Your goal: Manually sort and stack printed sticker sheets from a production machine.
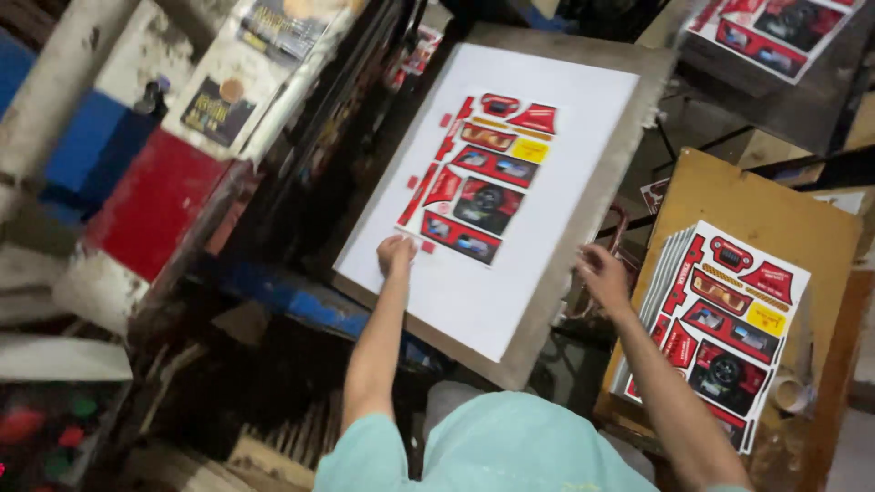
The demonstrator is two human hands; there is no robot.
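Cluttered workshop surroundings, with worn blue, red and white machine parts at the left, frame a grey tilted board that serves as the desk. On it lies a large white sheet printed in red, black and yellow with a cut-out pattern showing small car pictures. The sheet covers most of the board, its near corner pointing toward the person. The left hand rests on the sheet close to its left edge, just beside the lower end of the print, fingers curled and pressing down flat, gripping nothing. The right hand sits at the board's right edge where the sheet ends; its fingers look loosely bent, and whether they pinch the paper's edge cannot be told. To the right, a stack of like printed sheets lies fanned on a tan wooden board. Such a sheet looks thin, light and floppy, easy to crease, best taken by its blank margins at opposite edges.
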